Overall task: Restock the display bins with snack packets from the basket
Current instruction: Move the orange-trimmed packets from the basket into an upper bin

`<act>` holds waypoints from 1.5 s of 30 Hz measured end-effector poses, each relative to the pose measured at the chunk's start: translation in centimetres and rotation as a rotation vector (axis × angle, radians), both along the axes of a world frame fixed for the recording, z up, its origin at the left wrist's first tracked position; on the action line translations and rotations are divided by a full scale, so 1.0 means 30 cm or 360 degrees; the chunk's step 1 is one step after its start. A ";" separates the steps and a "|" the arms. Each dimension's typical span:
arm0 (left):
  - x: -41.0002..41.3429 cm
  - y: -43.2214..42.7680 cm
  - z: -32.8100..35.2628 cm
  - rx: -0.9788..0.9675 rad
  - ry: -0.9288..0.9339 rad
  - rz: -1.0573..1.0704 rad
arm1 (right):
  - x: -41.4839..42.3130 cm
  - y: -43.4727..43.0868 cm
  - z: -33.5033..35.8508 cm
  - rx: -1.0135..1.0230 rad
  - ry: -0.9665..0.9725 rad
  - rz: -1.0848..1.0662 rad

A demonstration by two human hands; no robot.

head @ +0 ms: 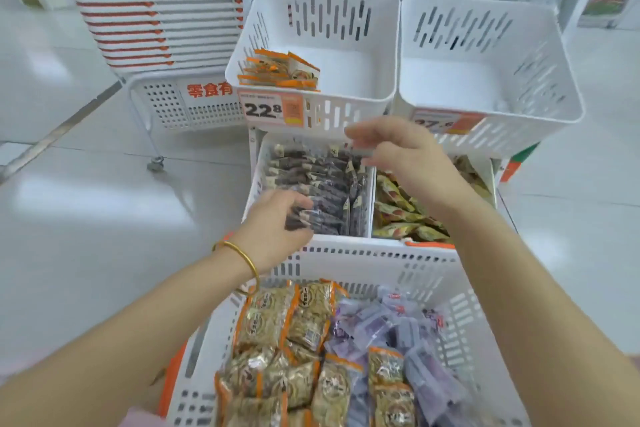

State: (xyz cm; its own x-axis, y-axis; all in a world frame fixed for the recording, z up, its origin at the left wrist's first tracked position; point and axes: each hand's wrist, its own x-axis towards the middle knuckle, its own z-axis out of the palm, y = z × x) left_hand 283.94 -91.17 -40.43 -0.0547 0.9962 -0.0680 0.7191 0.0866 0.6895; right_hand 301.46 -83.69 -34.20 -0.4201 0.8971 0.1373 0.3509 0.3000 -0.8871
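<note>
Basket point(433, 274) sits under my forearms, nearest me, well loaded: tan packets point(277, 329) on the left-arm side, purple packets point(398, 322) on the right-arm side.

Left hand point(273, 225) is down in the lower left bin point(254, 184), fingers curled round a clutch of dark packets point(322, 191). That bin looks close to full.

Right hand point(401, 152) hovers over the same bin's far edge, fingers and thumb near together. Blur hides whether they pinch anything.

Lower right bin point(488, 173), under my right wrist, holds yellow-green packets point(398, 211).

Beyond both hands, the upper left bin point(381, 45) has only a few orange packets point(277, 74), and the upper right bin point(554, 107) shows bare white floor.

Judgement: lower tier nearly stocked, upper tier and most of the basket left to do.
</note>
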 end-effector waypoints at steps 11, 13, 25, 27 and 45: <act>0.195 -0.273 -0.257 -0.0649 0.0335 -0.0306 | 0.228 -0.304 -0.719 -0.0563 -0.1341 0.0372; 0.202 -0.290 -0.271 -0.0666 0.0359 -0.0316 | 0.245 -0.324 -0.784 -0.0548 -0.1617 0.0508; 0.238 -0.263 -0.313 -0.0674 0.0293 -0.0353 | 0.311 -0.368 -0.826 -0.0372 -0.1708 0.0640; 0.256 -0.255 -0.318 -0.0668 0.0267 -0.0392 | 0.321 -0.349 -0.776 -0.0491 -0.1476 0.0560; 0.219 -0.200 -0.287 -0.0486 -0.0799 0.0442 | 0.322 -0.267 -0.476 -0.0887 -0.0045 0.0246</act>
State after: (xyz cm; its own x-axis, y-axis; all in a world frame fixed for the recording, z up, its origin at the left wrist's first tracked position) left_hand 290.52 -97.17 -49.05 -0.1955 0.8812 -0.4304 0.2381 0.4684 0.8508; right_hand 311.13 -91.71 -48.48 -0.5487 0.7586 -0.3514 0.3658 -0.1601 -0.9168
